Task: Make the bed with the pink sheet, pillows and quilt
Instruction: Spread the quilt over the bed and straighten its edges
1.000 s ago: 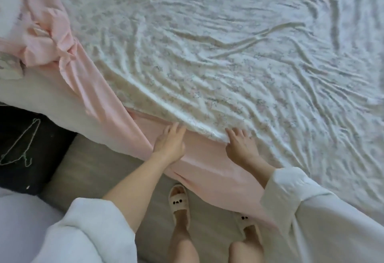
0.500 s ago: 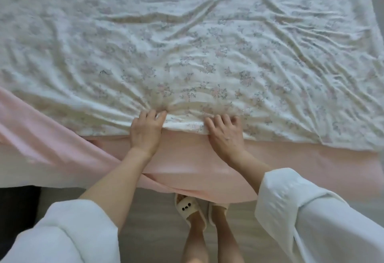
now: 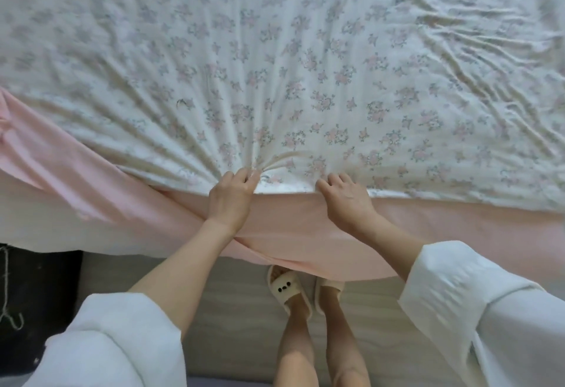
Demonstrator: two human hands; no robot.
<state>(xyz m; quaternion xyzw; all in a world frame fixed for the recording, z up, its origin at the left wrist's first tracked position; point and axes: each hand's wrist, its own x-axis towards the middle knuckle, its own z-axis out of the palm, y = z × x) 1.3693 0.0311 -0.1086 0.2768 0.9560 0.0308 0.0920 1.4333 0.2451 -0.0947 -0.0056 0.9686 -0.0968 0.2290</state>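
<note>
A white floral quilt [image 3: 290,65] covers the bed top, wrinkled, with creases fanning toward its near edge. Below it the pink sheet [image 3: 305,227] hangs over the bed's near side and slants up to the left. My left hand [image 3: 230,200] grips a bunched fold of the quilt's near edge, fingers curled into the cloth. My right hand [image 3: 347,200] rests at the same edge a little to the right, its fingers bent onto the quilt's hem. No pillows are in view.
White mattress side [image 3: 46,224] shows at the left below the pink sheet. A dark object [image 3: 36,301] stands on the floor at the lower left. My feet in cream slippers [image 3: 287,288] stand on the pale floor [image 3: 232,295] close to the bed.
My view has swung right to face the bed's side squarely. Both hands have slid along the quilt's edge, and my left hand has closed on the cloth, bunching it.
</note>
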